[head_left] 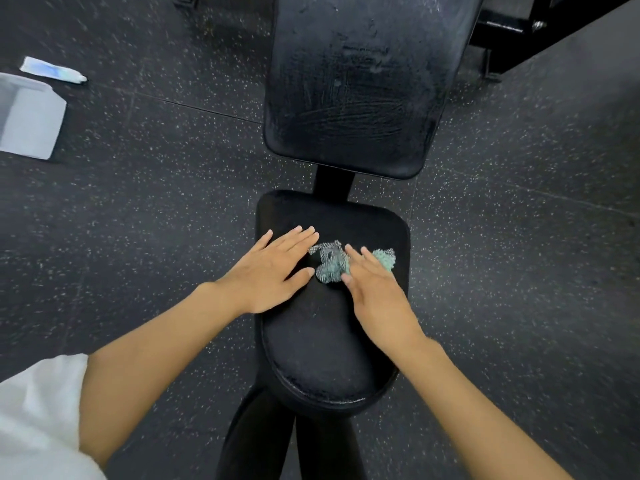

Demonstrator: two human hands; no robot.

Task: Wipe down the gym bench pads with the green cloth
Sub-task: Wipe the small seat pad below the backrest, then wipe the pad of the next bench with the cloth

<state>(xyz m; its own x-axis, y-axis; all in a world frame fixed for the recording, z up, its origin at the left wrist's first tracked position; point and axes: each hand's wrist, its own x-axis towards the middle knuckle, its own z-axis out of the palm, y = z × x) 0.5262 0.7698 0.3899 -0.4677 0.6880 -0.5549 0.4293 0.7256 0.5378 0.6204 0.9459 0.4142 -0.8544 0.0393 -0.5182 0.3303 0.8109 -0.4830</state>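
Arms: two forearms are showing, both bare from elbow to wrist.
Left hand (273,268): it is wearing no glove, ring or watch.
Right hand (375,289): it is going bare too, nothing on the wrist.
Sleeve (38,403): the person is wearing a white top; loose white fabric is showing at the lower left.

Both bare forearms reach forward toward twelve o'clock. The left hand (273,268) lies flat, palm down, fingers extended and together, thumb spread toward three o'clock. The right hand (375,289) is flat too, fingers angled toward eleven o'clock.
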